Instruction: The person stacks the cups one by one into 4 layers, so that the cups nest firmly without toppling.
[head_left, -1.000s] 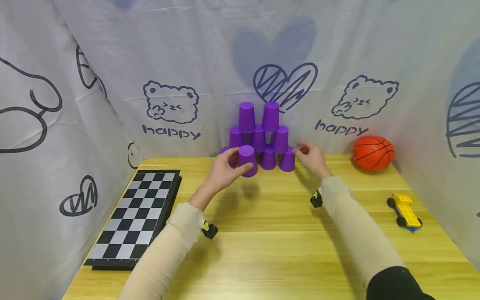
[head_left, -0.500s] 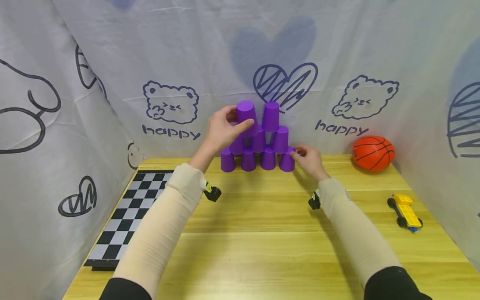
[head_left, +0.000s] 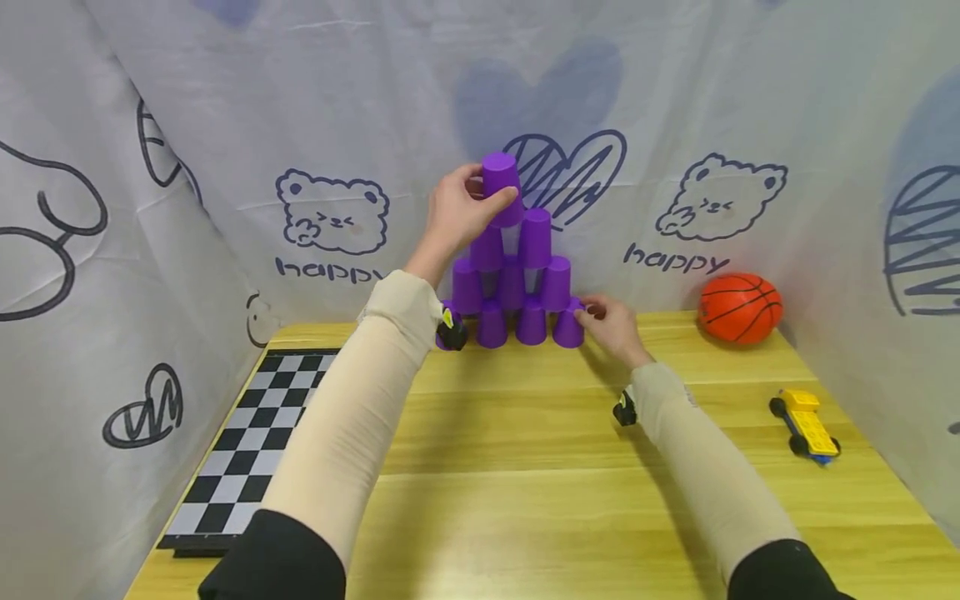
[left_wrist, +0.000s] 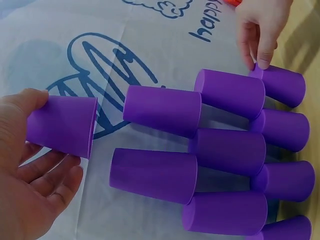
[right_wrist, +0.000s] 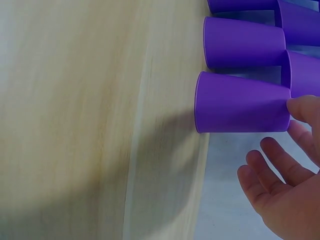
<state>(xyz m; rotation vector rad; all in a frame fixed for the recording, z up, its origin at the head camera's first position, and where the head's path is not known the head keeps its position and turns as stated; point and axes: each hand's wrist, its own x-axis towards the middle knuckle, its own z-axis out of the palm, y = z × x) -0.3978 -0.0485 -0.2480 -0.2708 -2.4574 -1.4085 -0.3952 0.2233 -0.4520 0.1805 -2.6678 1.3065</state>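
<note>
My left hand (head_left: 456, 212) grips an upside-down purple cup (head_left: 504, 175) between thumb and fingers, high over the stack. In the left wrist view this held cup (left_wrist: 62, 125) is apart from the upper cups, its rim facing them. Below it, two purple cups (head_left: 536, 240) form the upper row, above a row of three and a longer bottom row on the table. My right hand (head_left: 611, 329) pinches the top edge of the rightmost bottom cup (head_left: 567, 327) with thumb and forefinger. Its other fingers are spread beside the cup in the right wrist view.
A black-and-white chessboard (head_left: 247, 442) lies at the left of the wooden table (head_left: 525, 517), partly behind the left sleeve. An orange basketball (head_left: 740, 308) sits at the back right, with a yellow toy truck (head_left: 806, 425) nearer. A printed white curtain (head_left: 337, 100) hangs close behind the stack.
My left hand has raised its cup from in front of the bottom row to above the upper row. My right hand stays at the rightmost bottom cup, fingers now closer on its top edge.
</note>
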